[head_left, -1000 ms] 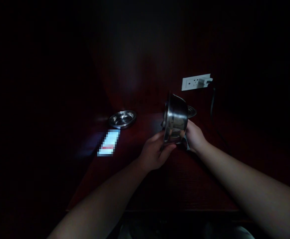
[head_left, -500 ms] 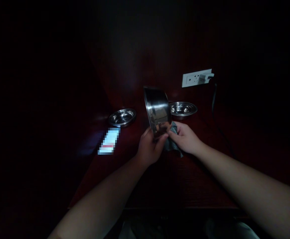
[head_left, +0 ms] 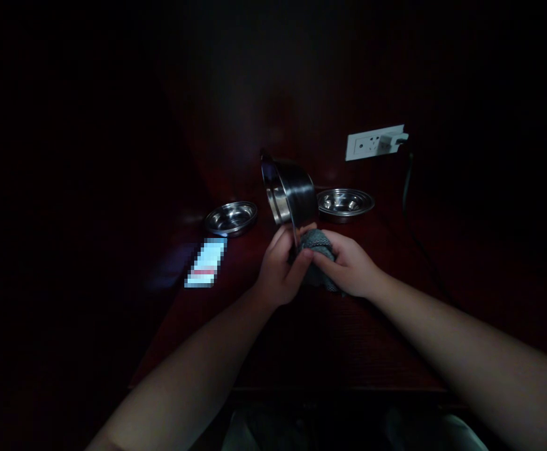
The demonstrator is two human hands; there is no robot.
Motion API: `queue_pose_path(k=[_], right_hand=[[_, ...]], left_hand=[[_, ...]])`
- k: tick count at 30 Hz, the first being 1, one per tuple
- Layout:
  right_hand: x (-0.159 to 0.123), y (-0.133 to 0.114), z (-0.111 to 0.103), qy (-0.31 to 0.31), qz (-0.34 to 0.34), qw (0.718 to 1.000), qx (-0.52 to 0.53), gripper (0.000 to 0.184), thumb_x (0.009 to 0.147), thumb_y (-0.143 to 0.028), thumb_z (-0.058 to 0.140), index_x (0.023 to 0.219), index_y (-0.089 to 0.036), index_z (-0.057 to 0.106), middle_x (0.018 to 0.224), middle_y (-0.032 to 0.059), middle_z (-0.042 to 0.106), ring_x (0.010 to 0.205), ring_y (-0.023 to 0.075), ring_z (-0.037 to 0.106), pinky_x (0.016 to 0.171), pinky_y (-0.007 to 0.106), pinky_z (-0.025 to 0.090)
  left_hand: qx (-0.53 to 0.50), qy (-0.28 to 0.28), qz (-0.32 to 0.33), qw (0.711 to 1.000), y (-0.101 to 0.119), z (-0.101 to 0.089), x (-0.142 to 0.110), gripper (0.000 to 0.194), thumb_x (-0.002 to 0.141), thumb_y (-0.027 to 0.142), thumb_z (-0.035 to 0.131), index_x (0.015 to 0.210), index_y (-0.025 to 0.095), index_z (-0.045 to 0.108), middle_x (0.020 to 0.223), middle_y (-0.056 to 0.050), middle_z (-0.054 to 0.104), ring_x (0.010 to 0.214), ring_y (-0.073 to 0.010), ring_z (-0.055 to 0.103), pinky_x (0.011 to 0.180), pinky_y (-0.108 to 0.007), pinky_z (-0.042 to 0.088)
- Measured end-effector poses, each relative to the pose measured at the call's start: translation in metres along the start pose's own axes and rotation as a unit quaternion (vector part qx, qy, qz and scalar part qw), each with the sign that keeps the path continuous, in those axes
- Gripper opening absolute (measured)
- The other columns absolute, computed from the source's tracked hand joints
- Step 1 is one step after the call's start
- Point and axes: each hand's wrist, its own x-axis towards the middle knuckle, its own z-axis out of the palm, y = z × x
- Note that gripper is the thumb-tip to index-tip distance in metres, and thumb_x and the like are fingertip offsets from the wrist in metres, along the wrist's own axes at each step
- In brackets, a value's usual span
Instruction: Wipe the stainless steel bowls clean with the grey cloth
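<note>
Bowl is held tipped just beyond and between the left hand, by which its near rim is pinched, and the right hand, by which a bunched cloth is gripped at that rim, its mouth-to-base axis crosswise, mouth leftward.

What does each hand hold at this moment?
Left hand: closed on the rim of the tilted metal bowl.
Right hand: closed on the grey cloth, pressed against the bowl.

open near tabletop, dishes flanking pot
</note>
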Motion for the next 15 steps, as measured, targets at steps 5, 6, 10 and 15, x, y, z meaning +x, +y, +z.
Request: queue_pose_path(k=[5, 6, 10, 15], right_hand=[[-0.002, -0.004, -0.004, 0.021, -0.030, 0.999, -0.037, 0.015, 0.088, -0.031, 0.052, 0.092, -0.018, 0.059, 0.083, 0.0023, 0.062, 0.077, 0.0160, 0.058, 0.070, 0.030, 0.047], [-0.002, -0.006, -0.005, 0.023, -0.039, 0.998, -0.049, 0.013, 0.088, -0.031, 0.052, 0.090, -0.019, 0.058, 0.080, 0.0015, 0.061, 0.074, 0.0154, 0.057, 0.067, 0.029, 0.046], [-0.004, -0.010, -0.008, 0.011, -0.073, 0.993, -0.093, 0.009, 0.087, -0.028, 0.053, 0.084, -0.021, 0.054, 0.069, -0.0022, 0.054, 0.060, 0.0122, 0.050, 0.057, 0.026, 0.041], [-0.005, -0.015, -0.008, 0.033, -0.109, 0.984, -0.134, 0.011, 0.085, -0.026, 0.054, 0.077, -0.022, 0.049, 0.064, -0.0037, 0.048, 0.056, 0.0109, 0.046, 0.054, 0.026, 0.038]], left_hand=[[0.001, -0.013, 0.019, 1.000, -0.001, -0.002, 0.002, 0.043, 0.095, 0.042, 0.037, 0.125, 0.015, 0.051, 0.117, -0.013, 0.057, 0.110, -0.0224, 0.055, 0.095, -0.040, 0.044], [0.001, -0.010, 0.020, 1.000, -0.001, -0.002, 0.003, 0.043, 0.096, 0.043, 0.035, 0.123, 0.015, 0.052, 0.117, -0.013, 0.058, 0.109, -0.0222, 0.055, 0.095, -0.039, 0.044], [0.015, -0.003, 0.023, 1.000, 0.000, -0.003, 0.004, 0.046, 0.097, 0.044, 0.028, 0.118, 0.015, 0.056, 0.114, -0.012, 0.059, 0.105, -0.0214, 0.056, 0.091, -0.038, 0.045], [0.041, 0.004, 0.033, 0.999, 0.003, -0.007, 0.006, 0.045, 0.098, 0.042, 0.026, 0.107, 0.014, 0.060, 0.098, -0.010, 0.060, 0.092, -0.0189, 0.056, 0.081, -0.035, 0.046]])
